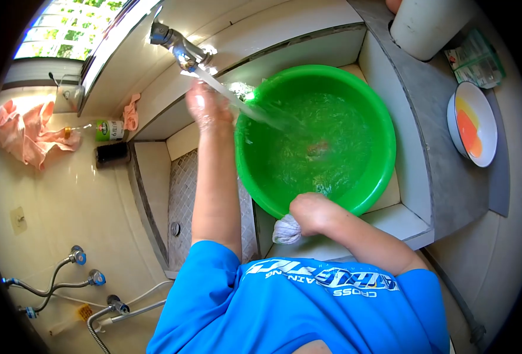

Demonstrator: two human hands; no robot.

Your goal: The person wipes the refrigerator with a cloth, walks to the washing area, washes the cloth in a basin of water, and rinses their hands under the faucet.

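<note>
My left hand (207, 107) is wet and raised beside the running tap (184, 52), close to the stream of water. Its fingers are blurred, so their pose is unclear. Water from the tap pours into a large green basin (386, 141) that holds water with a rippled surface. A small reddish thing (317, 148) shows blurred in the water, and its kind is unclear. At the basin's near rim, my right hand (309, 212) is closed around a bunched whitish cloth (287, 230), part of which sticks out on the left side of the fist.
The basin stands in a tiled sink (181, 177). On the right ledge are a white bowl (492, 133) with orange and yellow inside, a plastic pack (476, 59) and a white container (426, 26). At left are a pink cloth (28, 133), a bottle (109, 130) and hoses (54, 277).
</note>
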